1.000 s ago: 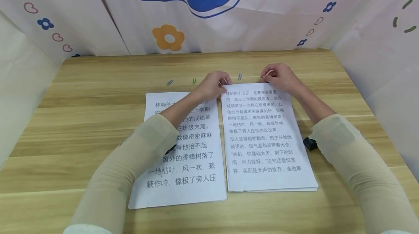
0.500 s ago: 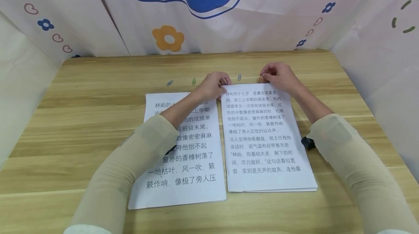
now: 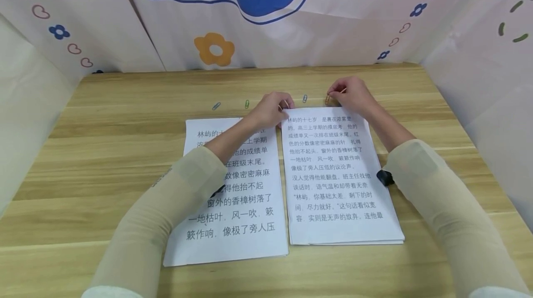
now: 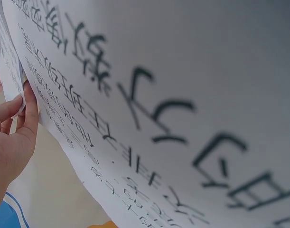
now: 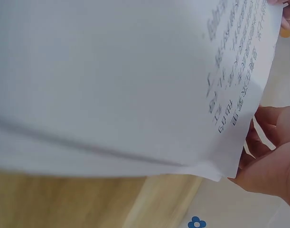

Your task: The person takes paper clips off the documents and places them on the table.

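Two stacks of printed sheets lie side by side on the wooden table. At the top left corner of the right paper stack (image 3: 333, 173), my left hand (image 3: 272, 108) pinches the sheets between thumb and fingers; the left wrist view shows this thumb (image 4: 9, 108) on the corner. The left paper stack (image 3: 250, 191) is partly covered by my left forearm. Just beyond the right stack's top edge, my right hand (image 3: 353, 96) pinches an orange paper clip (image 3: 327, 99) at the fingertips. In the right wrist view the sheet hides those fingertips and the clip.
A blue paper clip (image 3: 305, 98) lies between my hands. Farther left are a green paper clip (image 3: 247, 104) and another blue clip (image 3: 216, 106). Printed cloth (image 3: 333, 34) hangs behind the table (image 3: 104, 150). A black object (image 3: 385, 177) shows beside my right sleeve.
My right hand has shifted slightly left and away from me with the orange paper clip, along the stack's top edge. My left hand stays on its corner.
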`<state>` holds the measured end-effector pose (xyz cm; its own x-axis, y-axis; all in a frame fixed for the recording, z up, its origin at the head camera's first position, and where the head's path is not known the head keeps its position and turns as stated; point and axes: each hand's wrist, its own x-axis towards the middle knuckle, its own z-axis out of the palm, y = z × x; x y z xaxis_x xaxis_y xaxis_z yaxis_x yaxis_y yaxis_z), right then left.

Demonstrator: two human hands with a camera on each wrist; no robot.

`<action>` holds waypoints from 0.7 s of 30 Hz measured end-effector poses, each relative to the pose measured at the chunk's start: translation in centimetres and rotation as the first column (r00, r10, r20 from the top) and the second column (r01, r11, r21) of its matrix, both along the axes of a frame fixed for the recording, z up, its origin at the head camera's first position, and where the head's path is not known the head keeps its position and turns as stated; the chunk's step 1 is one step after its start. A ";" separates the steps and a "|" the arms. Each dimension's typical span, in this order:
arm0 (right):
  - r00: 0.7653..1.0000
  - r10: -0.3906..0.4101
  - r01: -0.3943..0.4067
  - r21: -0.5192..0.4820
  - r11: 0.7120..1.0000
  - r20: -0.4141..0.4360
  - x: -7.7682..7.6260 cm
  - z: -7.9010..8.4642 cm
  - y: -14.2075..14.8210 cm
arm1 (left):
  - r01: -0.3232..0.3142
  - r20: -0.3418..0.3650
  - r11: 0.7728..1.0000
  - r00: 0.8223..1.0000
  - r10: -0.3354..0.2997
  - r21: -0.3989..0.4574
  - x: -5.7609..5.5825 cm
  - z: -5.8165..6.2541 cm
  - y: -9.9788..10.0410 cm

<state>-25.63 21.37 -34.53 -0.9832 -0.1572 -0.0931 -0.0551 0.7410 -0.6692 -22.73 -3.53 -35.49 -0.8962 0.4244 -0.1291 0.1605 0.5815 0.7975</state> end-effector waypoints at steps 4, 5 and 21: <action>0.999 -0.015 0.015 0.010 1.000 0.029 -0.4 0.0 -0.2 | 0.000 -0.002 1.000 1.000 0.000 -0.001 0.0 -0.1 0.0; 0.999 -0.021 0.021 0.014 1.000 0.038 -0.5 0.0 -0.2 | 0.001 -0.003 1.000 1.000 -0.001 -0.001 0.0 -0.1 0.0; 0.997 -0.029 0.025 0.060 0.998 0.073 -2.1 -0.8 0.2 | 0.011 0.008 1.000 1.000 -0.011 0.005 0.0 -0.1 0.1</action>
